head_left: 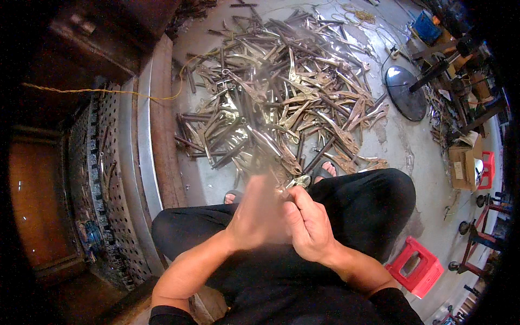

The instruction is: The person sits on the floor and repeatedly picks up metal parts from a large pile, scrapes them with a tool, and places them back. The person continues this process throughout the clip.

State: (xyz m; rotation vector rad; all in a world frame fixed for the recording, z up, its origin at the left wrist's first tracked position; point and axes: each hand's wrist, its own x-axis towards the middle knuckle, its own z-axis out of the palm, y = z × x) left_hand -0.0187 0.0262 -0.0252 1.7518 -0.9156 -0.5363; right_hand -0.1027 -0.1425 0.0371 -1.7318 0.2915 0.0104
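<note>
My left hand [254, 211] is smeared by motion in front of my lap, so its fingers cannot be made out. Close beside it, my right hand [310, 225] is closed, thumb over curled fingers. A small shiny metal bit shows at its fingertips, between the two hands; its kind is hidden. Above the hands runs a blurred greyish streak, too smeared to name. Beyond my feet, a wide heap of metal locking pliers [303, 92], some bright and some dull brown, is spread over the floor.
A rusty metal frame with a perforated panel [116, 184] stands at left, a yellow cord [135, 95] crossing it. At right are a red plastic stool [414, 268], a round dark stand base [405, 93], a cardboard box [465, 162] and wheeled racks [485, 235].
</note>
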